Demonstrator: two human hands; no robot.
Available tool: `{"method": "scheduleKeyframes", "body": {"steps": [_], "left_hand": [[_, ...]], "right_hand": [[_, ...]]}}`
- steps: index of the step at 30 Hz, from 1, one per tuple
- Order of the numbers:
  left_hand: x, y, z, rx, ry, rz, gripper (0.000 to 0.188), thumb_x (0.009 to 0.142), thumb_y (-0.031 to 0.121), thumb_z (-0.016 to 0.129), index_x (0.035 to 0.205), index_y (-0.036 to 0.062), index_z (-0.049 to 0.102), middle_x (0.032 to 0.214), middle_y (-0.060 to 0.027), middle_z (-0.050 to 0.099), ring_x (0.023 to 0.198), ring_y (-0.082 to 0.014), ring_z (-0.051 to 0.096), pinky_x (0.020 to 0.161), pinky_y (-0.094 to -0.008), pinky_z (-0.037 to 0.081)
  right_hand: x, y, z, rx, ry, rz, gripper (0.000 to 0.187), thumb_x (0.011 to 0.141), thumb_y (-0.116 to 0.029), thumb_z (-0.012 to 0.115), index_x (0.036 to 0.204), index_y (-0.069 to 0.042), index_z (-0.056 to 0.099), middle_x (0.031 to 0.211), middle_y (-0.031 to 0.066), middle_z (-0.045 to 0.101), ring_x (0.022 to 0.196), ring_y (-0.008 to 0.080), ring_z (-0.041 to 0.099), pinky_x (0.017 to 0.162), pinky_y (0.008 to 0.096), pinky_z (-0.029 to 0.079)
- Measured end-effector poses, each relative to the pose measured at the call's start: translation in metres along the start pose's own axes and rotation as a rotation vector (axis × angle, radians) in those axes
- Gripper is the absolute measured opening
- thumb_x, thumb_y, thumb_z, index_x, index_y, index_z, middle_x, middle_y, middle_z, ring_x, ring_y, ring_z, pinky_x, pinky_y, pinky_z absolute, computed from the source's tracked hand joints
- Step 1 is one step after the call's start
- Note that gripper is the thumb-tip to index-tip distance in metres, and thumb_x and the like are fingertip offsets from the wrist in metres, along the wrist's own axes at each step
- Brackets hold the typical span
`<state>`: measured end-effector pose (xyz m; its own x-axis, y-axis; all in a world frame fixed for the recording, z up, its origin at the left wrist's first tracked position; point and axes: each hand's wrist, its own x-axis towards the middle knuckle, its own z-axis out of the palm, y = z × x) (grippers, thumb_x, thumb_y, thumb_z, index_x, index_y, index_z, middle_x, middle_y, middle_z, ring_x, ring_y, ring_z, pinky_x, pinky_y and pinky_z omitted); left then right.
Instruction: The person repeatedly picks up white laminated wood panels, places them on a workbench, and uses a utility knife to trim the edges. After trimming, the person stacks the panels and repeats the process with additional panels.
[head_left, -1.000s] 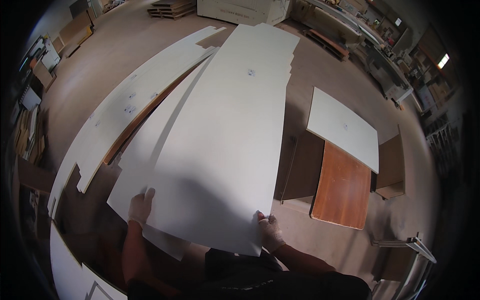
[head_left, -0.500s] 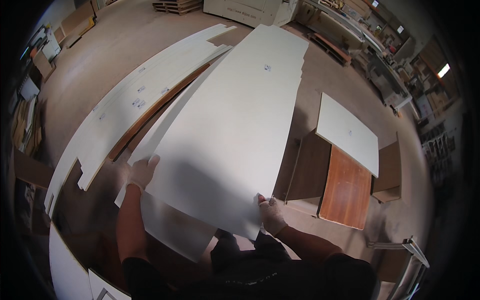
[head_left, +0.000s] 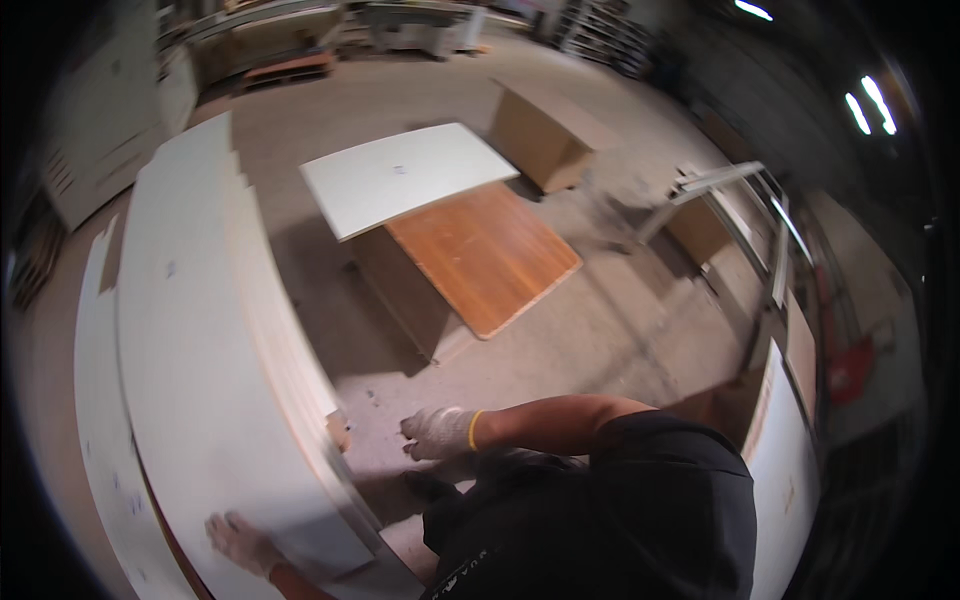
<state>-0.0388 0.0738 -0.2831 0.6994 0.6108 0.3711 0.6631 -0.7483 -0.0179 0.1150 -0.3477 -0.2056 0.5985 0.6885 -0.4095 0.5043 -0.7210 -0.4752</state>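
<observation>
A tall stack of long white boards (head_left: 200, 330) runs up the left side, its layered edges showing on the right. My left hand (head_left: 245, 545), in a pale work glove, rests on the top board near its close end, fingers spread. To the right of the stack, off the boards, my right hand (head_left: 437, 433) hangs over the floor, in a white glove with a yellow cuff. Its fingers are loosely bent and apart, with nothing visible in them.
Ahead stands a low table with a brown wooden top (head_left: 490, 260), partly covered by a white panel (head_left: 410, 175). Behind it is a brown box-like cabinet (head_left: 540, 135). A metal frame (head_left: 725, 180) and a white board (head_left: 785, 480) stand to the right.
The view has swung to the right. My right hand has let go of the top white board and moved away from it; my left hand now lies on the board's surface.
</observation>
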Motion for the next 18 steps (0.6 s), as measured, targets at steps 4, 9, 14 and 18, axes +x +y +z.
{"method": "scheduleKeyframes", "body": {"steps": [4, 9, 14, 18], "left_hand": [[0.016, -0.025, 0.02, -0.044, 0.522, 0.303, 0.046, 0.104, 0.044, 0.053, 0.103, 0.0017, 0.072, 0.089, -0.0168, 0.074, 0.088, -0.0418, 0.07, 0.077, -0.0592, 0.055], [0.011, -0.013, 0.055, -0.001, 0.367, 0.314, 0.04, 0.107, 0.028, 0.052, 0.111, -0.0077, 0.068, 0.117, -0.026, 0.07, 0.113, -0.045, 0.064, 0.102, -0.0559, 0.05], [0.006, 0.06, 0.056, 0.041, -0.017, 0.367, 0.044, 0.104, 0.032, 0.057, 0.124, -0.0057, 0.065, 0.125, -0.0261, 0.068, 0.126, -0.0419, 0.059, 0.113, -0.0519, 0.042], [-0.028, 0.177, 0.04, -0.237, -0.053, 0.467, 0.044, 0.105, 0.033, 0.056, 0.126, -0.0041, 0.064, 0.128, -0.0254, 0.066, 0.127, -0.0412, 0.059, 0.112, -0.0499, 0.043]], "right_hand": [[-0.051, 0.024, 0.028, 0.314, -0.016, 0.085, 0.046, 0.089, -0.032, 0.064, 0.117, 0.005, 0.067, 0.113, 0.0283, 0.071, 0.111, 0.0466, 0.067, 0.096, 0.0536, 0.054], [-0.121, 0.045, 0.042, 0.401, 0.049, 0.215, 0.041, 0.087, -0.029, 0.065, 0.115, 0.001, 0.07, 0.106, 0.0261, 0.073, 0.106, 0.0446, 0.07, 0.091, 0.0538, 0.056], [-0.2, 0.086, 0.04, 0.497, 0.242, 0.384, 0.04, 0.088, -0.031, 0.066, 0.115, -0.002, 0.071, 0.105, 0.0235, 0.074, 0.103, 0.044, 0.071, 0.089, 0.0544, 0.056], [-0.274, 0.129, 0.038, 0.536, 0.281, 0.536, 0.038, 0.091, -0.033, 0.066, 0.117, -0.005, 0.07, 0.107, 0.0223, 0.074, 0.103, 0.0432, 0.071, 0.089, 0.0547, 0.056]]}}
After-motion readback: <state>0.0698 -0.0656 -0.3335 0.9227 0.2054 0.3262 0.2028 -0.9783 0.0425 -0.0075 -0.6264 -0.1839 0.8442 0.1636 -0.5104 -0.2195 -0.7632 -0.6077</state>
